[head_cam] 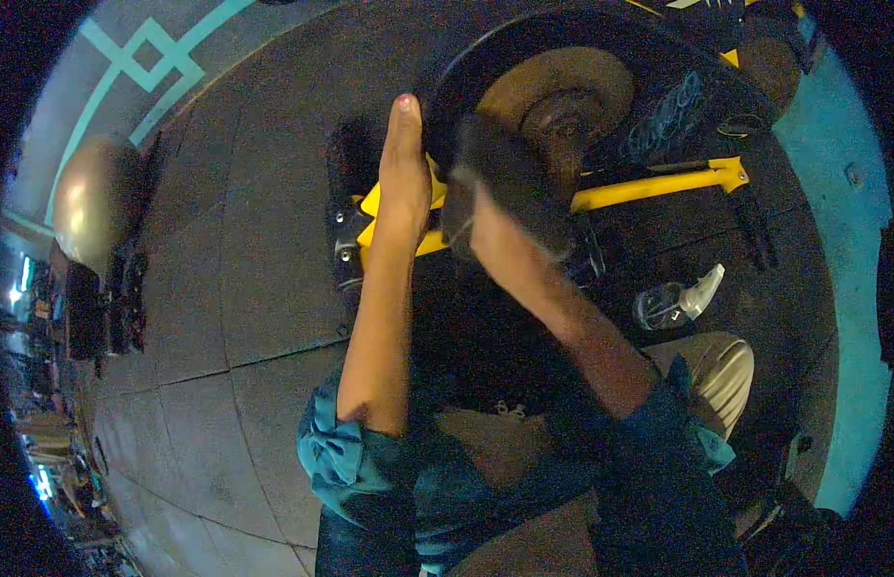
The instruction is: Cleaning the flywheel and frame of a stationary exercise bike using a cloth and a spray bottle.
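Note:
A large black wheel-like disc (pixel 454 65) with a tan centre (pixel 598 79) stands before me. At its left edge is my left hand (pixel 404 162), seen side-on with the thumb pointing away from me. The other fingers are hidden, so its grip cannot be made out. My right hand (pixel 483 205) holds a dark cloth (pixel 512 173) against or just in front of the disc's near side. Both hand and cloth are blurred by motion. Yellow metal frame parts (pixel 432 244) show under and between my hands.
A clear spray bottle (pixel 660 306) with a white trigger head lies by my right knee (pixel 728 375). Beyond it a yellow bar (pixel 649 189) extends right. A coil of thin cord (pixel 667 119) rests farther off. A shiny golden ball (pixel 94 198) is at left on the dark tiled floor (pixel 274 252).

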Action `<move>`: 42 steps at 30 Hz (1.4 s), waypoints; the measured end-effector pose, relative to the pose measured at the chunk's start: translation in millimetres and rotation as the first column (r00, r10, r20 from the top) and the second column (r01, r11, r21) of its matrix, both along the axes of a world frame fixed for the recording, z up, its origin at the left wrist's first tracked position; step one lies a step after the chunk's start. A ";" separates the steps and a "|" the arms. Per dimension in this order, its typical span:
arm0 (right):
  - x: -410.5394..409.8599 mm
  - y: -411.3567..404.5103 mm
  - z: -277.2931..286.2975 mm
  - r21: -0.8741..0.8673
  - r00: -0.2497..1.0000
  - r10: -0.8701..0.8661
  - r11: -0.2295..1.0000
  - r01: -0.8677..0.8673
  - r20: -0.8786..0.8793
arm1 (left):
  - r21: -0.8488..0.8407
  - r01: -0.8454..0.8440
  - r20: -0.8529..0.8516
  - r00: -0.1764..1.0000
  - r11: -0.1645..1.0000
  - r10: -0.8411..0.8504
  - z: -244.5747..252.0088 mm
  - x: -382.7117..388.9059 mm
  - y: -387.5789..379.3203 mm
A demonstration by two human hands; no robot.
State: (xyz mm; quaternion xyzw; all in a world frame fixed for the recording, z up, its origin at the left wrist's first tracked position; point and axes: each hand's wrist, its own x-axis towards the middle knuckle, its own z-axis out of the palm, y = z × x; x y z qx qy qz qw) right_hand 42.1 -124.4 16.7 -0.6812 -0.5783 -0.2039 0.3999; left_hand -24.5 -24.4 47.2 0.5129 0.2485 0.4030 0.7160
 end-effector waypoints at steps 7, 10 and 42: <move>55.5 -15.4 53.9 0.193 0.908 -0.386 0.915 0.354 0.162 | -0.032 0.055 0.083 0.995 0.998 -0.052 -21.6 -7.5 28.9; 44.2 -13.7 57.6 0.130 0.918 -0.362 0.930 0.344 0.161 | 0.152 -0.187 -0.045 0.980 0.971 0.196 -3.6 -3.6 6.2; -13.8 -43.2 23.8 0.003 0.890 0.204 0.975 -0.223 -0.408 | 0.446 -0.065 -0.127 0.983 0.893 0.135 -1.8 -30.4 7.8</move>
